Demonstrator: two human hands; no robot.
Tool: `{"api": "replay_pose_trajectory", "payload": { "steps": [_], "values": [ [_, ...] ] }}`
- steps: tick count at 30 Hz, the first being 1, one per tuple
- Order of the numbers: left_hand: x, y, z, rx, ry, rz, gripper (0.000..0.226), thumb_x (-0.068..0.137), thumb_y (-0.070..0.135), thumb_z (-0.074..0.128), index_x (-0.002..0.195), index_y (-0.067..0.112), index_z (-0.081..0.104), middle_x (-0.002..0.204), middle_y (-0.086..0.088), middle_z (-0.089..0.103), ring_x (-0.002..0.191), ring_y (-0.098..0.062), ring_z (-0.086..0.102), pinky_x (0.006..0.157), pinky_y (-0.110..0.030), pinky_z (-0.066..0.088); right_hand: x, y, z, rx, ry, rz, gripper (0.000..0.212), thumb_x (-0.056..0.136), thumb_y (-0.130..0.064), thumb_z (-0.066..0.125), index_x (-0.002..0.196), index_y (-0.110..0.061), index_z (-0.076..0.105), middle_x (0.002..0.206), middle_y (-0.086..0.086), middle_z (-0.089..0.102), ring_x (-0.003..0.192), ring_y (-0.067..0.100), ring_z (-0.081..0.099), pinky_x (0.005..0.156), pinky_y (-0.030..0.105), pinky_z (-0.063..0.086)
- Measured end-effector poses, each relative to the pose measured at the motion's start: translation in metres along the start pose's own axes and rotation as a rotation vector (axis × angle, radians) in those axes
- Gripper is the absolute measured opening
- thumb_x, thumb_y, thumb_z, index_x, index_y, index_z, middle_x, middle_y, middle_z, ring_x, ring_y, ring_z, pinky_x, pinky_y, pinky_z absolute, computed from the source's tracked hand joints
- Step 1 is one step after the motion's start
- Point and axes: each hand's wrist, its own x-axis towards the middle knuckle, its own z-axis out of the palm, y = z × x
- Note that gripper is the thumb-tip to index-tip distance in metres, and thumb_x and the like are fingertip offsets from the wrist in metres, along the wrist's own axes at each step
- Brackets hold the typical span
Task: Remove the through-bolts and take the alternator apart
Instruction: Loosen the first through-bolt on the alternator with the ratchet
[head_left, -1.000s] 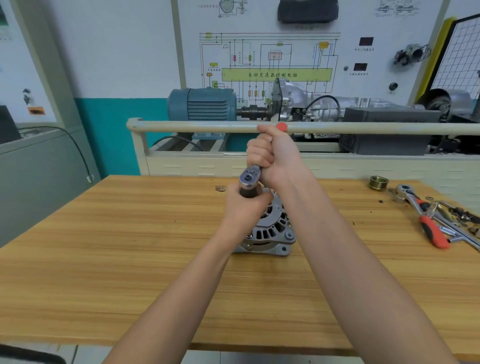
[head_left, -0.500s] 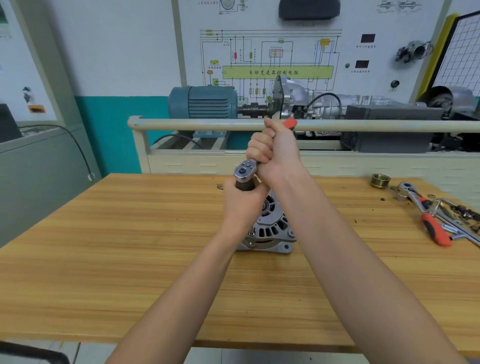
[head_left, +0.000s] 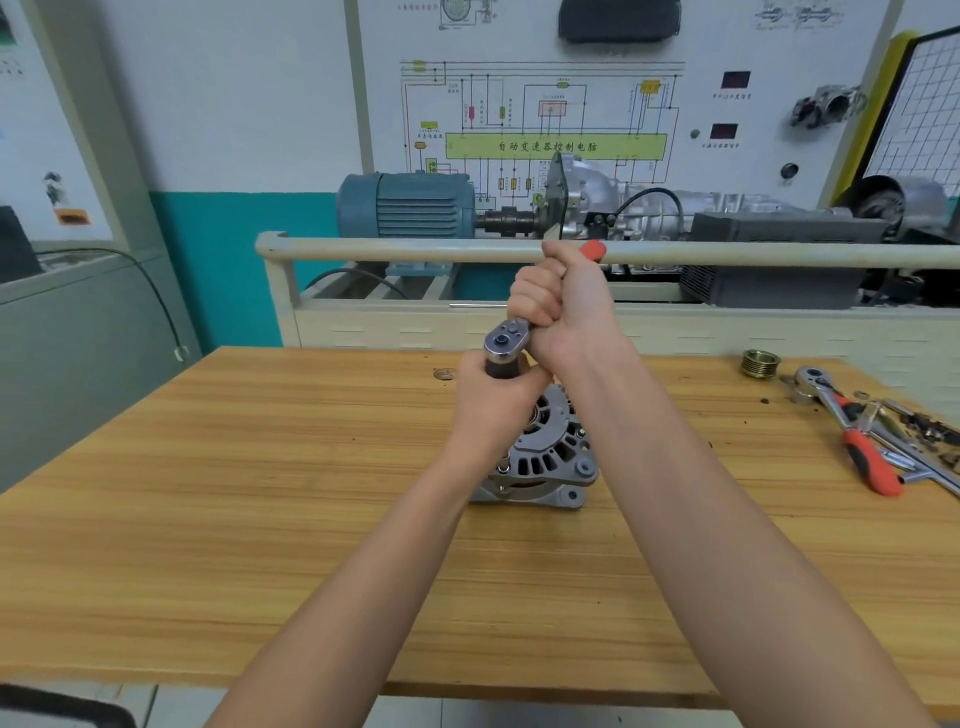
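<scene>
Nearest the viewer, the wooden table (head_left: 218, 545) shows a broad stretch of bare, streaked light-brown planking between its front edge and the work, with 2 bare forearms reaching across it. Mid-table sits the alternator (head_left: 545, 457), a grey cast-metal housing with slotted vents and lugs at its rim, its round face turned upward and slightly toward the viewer, so its axis runs roughly vertical. Open wood lies on every side of it.

Above it, the left hand (head_left: 493, 405) is wrapped around a dark socket just under the chrome head of the ratchet (head_left: 506, 343). The right hand (head_left: 566, 306) is fisted round the ratchet handle, whose orange tip pokes out past the knuckles; the handle runs up and away to the right from the head.

Farther right, near the table's far edge, lie a brass-coloured grooved pulley (head_left: 760, 362) and a second ratchet (head_left: 852, 431) with an orange grip among loose metal tools.

Beyond the table runs a pale round rail (head_left: 415, 249), then a ribbed blue motor (head_left: 410, 205).
</scene>
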Motion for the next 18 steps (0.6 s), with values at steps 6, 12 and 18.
{"api": "replay_pose_trajectory", "payload": {
  "steps": [6,12,18],
  "values": [
    [0.000,0.002,-0.019,0.197,-0.536,0.074,0.033,0.075,0.007,0.070,0.051,0.012,0.048,0.046,-0.002,0.044,0.042,-0.013,0.037,0.047,-0.023,0.032,-0.002,-0.010,-0.002,-0.170,-0.216,0.386,0.051,0.094,-0.021,0.046,0.045,-0.017,0.031,0.044,-0.010,0.012,0.030,0.004,0.009,0.025,0.016,0.011],
    [0.004,0.000,-0.013,0.130,-0.433,0.012,0.040,0.078,-0.003,0.063,0.051,0.018,0.042,0.044,0.007,0.040,0.040,-0.008,0.033,0.044,-0.020,0.029,-0.001,-0.005,-0.001,-0.060,-0.129,0.251,0.052,0.097,-0.020,0.046,0.048,-0.018,0.030,0.035,-0.008,0.019,0.026,0.004,0.012,0.023,0.014,0.012],
    [0.001,-0.002,-0.006,0.099,-0.257,0.029,0.035,0.077,-0.006,0.064,0.057,0.012,0.043,0.051,-0.004,0.040,0.043,-0.012,0.034,0.044,-0.022,0.029,-0.003,-0.009,-0.008,-0.003,-0.062,0.061,0.047,0.099,-0.019,0.043,0.054,-0.020,0.027,0.036,-0.007,0.019,0.024,0.006,0.015,0.024,0.017,0.013]
  ]
}}
